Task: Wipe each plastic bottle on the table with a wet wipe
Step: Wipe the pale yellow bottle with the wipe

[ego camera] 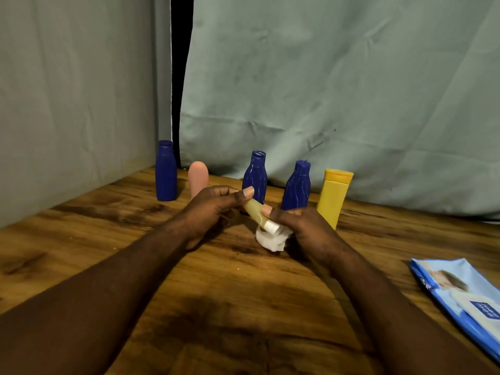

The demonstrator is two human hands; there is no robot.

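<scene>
Head: pink bottle partly behind hand

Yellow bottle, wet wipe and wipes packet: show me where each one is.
yellow bottle (pixel 332 201): head view, middle of its body.
wet wipe (pixel 270 240): head view, its crumpled white bulk.
wipes packet (pixel 460 290): head view, its front face.

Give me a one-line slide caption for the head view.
Left hand holds a small white-capped bottle while right hand holds a wet wipe at its cap; five more bottles stand behind.
</scene>
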